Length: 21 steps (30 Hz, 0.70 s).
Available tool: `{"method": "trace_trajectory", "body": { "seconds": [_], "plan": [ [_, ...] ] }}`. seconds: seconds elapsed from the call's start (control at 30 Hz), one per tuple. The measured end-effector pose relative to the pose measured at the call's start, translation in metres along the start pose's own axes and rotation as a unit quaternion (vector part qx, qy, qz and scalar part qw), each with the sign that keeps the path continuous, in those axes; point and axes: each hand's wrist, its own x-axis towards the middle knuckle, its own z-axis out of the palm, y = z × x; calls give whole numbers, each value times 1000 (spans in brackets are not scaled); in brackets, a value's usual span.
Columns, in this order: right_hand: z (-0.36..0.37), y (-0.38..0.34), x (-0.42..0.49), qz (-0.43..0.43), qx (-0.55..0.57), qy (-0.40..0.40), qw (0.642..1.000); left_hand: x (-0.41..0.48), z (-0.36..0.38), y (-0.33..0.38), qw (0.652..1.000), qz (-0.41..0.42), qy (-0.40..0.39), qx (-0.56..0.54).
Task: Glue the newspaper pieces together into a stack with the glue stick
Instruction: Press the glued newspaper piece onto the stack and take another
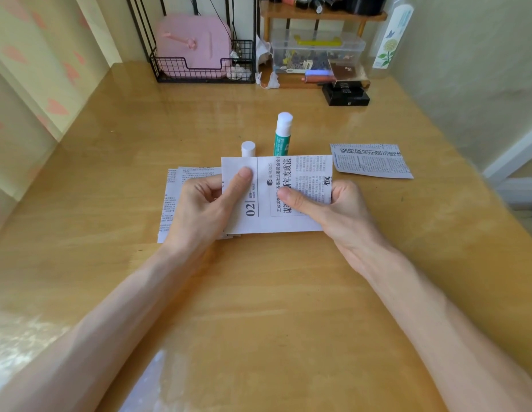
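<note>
From left: my left hand (205,206) hides most of the lower newspaper pieces (169,203); I cannot count them. Its thumb and curled fingers pinch the top newspaper piece (264,224). My right hand (333,206) does the same at the opposite edge. This sheet covers the bases of the white cap (248,148) and the uncapped glue stick (282,133) standing behind it. A loose clipping (371,160) lies to the right on the glossy wooden table (258,292).

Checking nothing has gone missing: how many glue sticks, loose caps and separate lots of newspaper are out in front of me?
Glue stick: 1
Loose cap: 1
Newspaper lots: 3 (held newspaper, pile at left, lone piece at right)
Total: 5. Sheets within each lot cannot be counted.
</note>
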Motion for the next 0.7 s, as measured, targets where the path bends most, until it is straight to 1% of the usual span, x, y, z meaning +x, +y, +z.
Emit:
{"method": "trace_trajectory", "body": {
  "seconds": [0.13,0.2,0.27,0.43,0.57,0.63,0.7],
  "plan": [
    [1,0,0,-5,-14,7,1000,1,0,1,1000,-17,-2,-13],
    [0,0,1,-7,-5,20,1000,0,0,1,999,-40,-32,-4],
    [0,0,1,-7,4,30,1000,0,1,0,998,-43,-49,3],
    [2,0,0,3,10,-1,1000,0,0,-2,999,-29,-26,4],
    [0,0,1,-13,4,6,1000,-1,3,2,997,-54,-49,-7],
    [-1,0,1,-4,8,7,1000,-2,3,2,997,-54,-56,-12],
    [1,0,1,9,-2,3,1000,-1,2,2,998,-45,-46,-11]
  ]
}}
